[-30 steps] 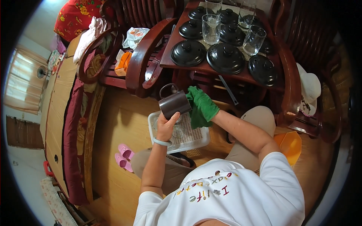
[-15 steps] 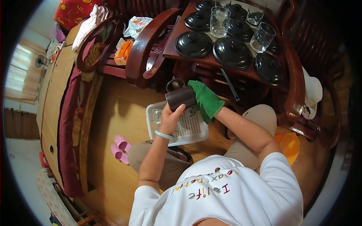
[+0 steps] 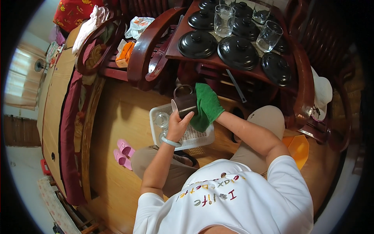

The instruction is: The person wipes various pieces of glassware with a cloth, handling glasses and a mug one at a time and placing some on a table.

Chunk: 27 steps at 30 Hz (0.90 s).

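A dark brown mug (image 3: 186, 103) is tilted sideways in front of me, its handle on the far side and its pale rim facing left. My left hand (image 3: 179, 128) is closed around its near side, the thumb lying along the body. A green cloth (image 3: 206, 107) covers my right hand (image 3: 223, 117) and presses against the mug's right end. The cloth hides those fingers. Beneath both hands a white plastic basket (image 3: 153, 124) stands on the floor, with clear glasses (image 3: 162, 119) at its left side.
Several black lids (image 3: 237, 53) and clear drinking glasses (image 3: 269, 36) crowd the dark wooden table (image 3: 173, 50) ahead. A wooden armchair (image 3: 142, 46) stands to the left, pink slippers (image 3: 124, 152) on the floor, and a yellow container (image 3: 296, 150) by my right knee.
The mug has turned so its rim now shows at the left. My right hand and the cloth have shifted left and lower against the mug. My left hand keeps its hold.
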Available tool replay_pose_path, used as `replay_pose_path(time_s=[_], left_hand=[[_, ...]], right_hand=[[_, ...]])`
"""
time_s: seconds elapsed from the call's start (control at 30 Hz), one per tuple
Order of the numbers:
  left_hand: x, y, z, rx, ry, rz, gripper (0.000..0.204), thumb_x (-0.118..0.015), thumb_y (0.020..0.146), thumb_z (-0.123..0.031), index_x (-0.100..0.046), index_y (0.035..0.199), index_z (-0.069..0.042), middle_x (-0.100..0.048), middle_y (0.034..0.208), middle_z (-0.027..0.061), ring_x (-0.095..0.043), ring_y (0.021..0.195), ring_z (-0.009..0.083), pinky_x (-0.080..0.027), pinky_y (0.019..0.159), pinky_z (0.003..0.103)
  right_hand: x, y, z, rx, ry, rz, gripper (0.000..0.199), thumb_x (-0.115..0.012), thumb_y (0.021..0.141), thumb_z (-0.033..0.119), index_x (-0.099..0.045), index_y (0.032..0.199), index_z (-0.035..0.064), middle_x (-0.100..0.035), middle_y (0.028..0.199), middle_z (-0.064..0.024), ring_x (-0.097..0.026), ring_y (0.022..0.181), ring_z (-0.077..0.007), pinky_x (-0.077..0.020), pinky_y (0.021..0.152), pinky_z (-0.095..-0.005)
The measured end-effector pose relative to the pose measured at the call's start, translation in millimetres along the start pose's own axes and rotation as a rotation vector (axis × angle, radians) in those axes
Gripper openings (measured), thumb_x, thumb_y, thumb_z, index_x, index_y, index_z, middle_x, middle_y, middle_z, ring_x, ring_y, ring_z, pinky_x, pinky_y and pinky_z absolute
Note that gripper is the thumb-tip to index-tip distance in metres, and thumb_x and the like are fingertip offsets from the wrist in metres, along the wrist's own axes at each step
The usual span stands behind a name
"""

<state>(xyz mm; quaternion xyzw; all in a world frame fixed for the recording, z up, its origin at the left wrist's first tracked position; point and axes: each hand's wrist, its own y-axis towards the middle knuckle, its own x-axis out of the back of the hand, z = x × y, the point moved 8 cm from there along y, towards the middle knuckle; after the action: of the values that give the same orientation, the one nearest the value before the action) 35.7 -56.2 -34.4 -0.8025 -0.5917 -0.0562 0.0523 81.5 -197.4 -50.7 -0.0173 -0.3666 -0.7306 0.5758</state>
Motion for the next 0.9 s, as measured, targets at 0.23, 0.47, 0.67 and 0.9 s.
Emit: replay_pose_path(time_s=[0.23, 0.47, 0.67, 0.9], left_hand=[[9.5, 1.6, -30.6, -0.087, -0.172, -0.143, 0.023, -0.062, 0.086, -0.008, -0.059, 0.107, 0.002, -0.063, 0.094, 0.0013, -0.054, 0.079, 0.0071, -0.045, 0.071, 0.023], [41.1, 11.0, -127.8, -0.466, 0.350, -0.288, 0.023, -0.068, 0.079, -0.003, -0.063, 0.101, 0.001, -0.065, 0.086, 0.0080, -0.060, 0.077, 0.0153, -0.046, 0.071, 0.026], [49.5, 72.0, -222.9, -0.821, 0.883, -0.343, 0.017, -0.070, 0.075, -0.015, -0.060, 0.080, -0.001, -0.059, 0.078, 0.0154, -0.055, 0.073, 0.0353, -0.043, 0.065, 0.042], [36.5, 165.9, -249.6, -0.733, 1.209, -0.256, 0.025, -0.069, 0.074, -0.020, -0.059, 0.080, 0.001, -0.060, 0.082, 0.0183, -0.056, 0.084, 0.0367, -0.045, 0.075, 0.043]], right_hand=[[-10.1, -8.1, -28.5, -0.309, 0.324, 0.013, 0.023, -0.048, 0.085, 0.009, -0.060, 0.104, 0.0024, -0.061, 0.097, -0.0181, -0.058, 0.092, -0.0339, -0.0466, 0.080, -0.0373], [-28.5, -14.6, 6.3, 0.052, -0.399, 0.525, 0.019, -0.052, 0.077, 0.007, -0.057, 0.095, 0.0014, -0.059, 0.093, -0.0168, -0.056, 0.089, -0.0321, -0.0457, 0.078, -0.0375], [-47.7, -39.1, 38.7, 0.565, -0.986, 0.586, 0.020, -0.055, 0.076, 0.022, -0.071, 0.086, 0.0143, -0.065, 0.085, -0.0015, -0.054, 0.089, -0.0206, -0.0412, 0.076, -0.0322], [-51.8, -40.0, 35.1, 0.291, -0.652, 0.811, 0.033, -0.053, 0.080, 0.011, -0.057, 0.110, -0.0011, -0.059, 0.110, -0.0118, -0.052, 0.105, -0.0244, -0.0386, 0.095, -0.0300]])
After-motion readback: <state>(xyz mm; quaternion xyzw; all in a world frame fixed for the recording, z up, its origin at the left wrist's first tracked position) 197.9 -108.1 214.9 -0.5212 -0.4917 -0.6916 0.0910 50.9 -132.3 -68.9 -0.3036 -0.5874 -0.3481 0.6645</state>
